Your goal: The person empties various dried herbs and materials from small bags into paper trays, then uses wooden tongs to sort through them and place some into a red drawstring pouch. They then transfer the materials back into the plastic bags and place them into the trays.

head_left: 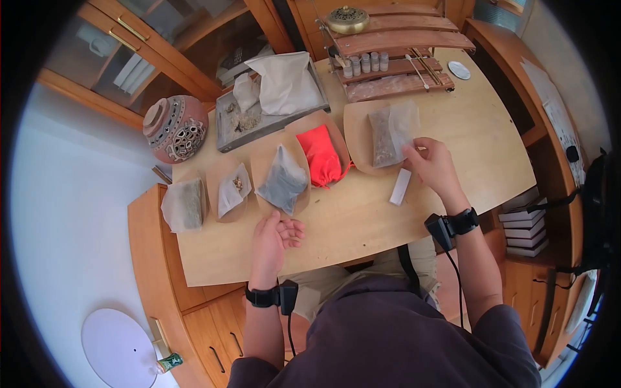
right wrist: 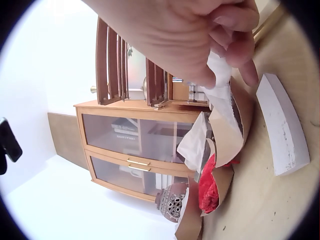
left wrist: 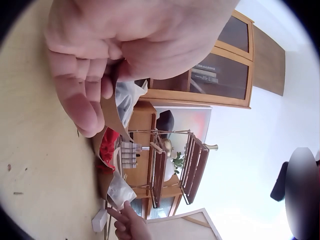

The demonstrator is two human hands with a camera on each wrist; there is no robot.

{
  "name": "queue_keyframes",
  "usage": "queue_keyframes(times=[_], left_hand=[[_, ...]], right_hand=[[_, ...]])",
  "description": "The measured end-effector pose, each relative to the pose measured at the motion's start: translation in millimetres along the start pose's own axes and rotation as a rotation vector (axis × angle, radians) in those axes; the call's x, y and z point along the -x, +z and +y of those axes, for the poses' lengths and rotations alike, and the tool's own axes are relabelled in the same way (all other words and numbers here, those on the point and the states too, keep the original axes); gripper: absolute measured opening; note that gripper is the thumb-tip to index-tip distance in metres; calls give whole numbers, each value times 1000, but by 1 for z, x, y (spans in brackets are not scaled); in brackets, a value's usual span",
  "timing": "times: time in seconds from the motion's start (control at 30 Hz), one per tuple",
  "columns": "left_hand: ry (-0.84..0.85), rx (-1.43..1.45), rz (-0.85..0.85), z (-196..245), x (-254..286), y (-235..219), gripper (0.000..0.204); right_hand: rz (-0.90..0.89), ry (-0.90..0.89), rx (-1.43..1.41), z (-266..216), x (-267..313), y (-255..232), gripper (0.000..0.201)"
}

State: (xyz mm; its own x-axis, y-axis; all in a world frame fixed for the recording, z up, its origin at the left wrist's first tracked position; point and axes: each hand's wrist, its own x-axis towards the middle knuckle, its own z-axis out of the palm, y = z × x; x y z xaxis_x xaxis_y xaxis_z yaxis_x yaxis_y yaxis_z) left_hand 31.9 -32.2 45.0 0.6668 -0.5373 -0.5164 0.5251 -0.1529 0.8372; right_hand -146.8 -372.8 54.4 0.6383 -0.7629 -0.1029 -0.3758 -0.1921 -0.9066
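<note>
Palm turned up and fingers loosely bent, my left hand [head_left: 275, 242] [left wrist: 130, 45] holds nothing, just in front of a bag with dark contents [head_left: 282, 184] on a brown paper tray. My right hand [head_left: 432, 165] [right wrist: 200, 35] has its thumb and forefinger apart at the lower right edge of a translucent bag [head_left: 387, 136]; whether they touch it I cannot tell. Beside that hand a white block [head_left: 400, 187] [right wrist: 282, 127] lies on the table. Between these bags is a red drawstring pouch [head_left: 320, 155] [right wrist: 207, 190]. Two more filled bags [head_left: 187, 205] [head_left: 234, 192] stand at the left.
Behind the row, a grey tray [head_left: 231, 139] holds white bags and loose bits. A wooden tiered rack [head_left: 388, 42] carries small vials and a brass burner [head_left: 347, 20]. A pierced clay pot [head_left: 178, 129] stands at the table's left corner, a small white disc [head_left: 459, 70] at the back right.
</note>
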Motion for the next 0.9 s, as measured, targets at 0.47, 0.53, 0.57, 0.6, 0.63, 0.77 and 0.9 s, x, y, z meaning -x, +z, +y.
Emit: queue_keyframes(times=[0.47,0.53,0.57,0.6,0.63,0.77,0.9], left_hand=[[14,-1,51,-29,65,-25,37],[28,-4,42,-33,68,-30,35],[34,-5,37,-36,70,-33,35],[40,-3,36,-39,71,-36,35],[46,10,37,-39,72,-39,35],[61,45,45,-40,81,-47,34],[96,66,32,-44,83,-63,32]], right_hand=[[-112,-58,-185,26,-25,19,19],[-44,-5,-200,16,-19,19,17],[-12,20,-207,7,-14,19,17],[20,-38,-181,0,-8,16,17],[49,-97,-157,-7,-3,13,17],[41,-161,-149,-34,11,13,20],[-66,-246,-84,-62,14,48,20]])
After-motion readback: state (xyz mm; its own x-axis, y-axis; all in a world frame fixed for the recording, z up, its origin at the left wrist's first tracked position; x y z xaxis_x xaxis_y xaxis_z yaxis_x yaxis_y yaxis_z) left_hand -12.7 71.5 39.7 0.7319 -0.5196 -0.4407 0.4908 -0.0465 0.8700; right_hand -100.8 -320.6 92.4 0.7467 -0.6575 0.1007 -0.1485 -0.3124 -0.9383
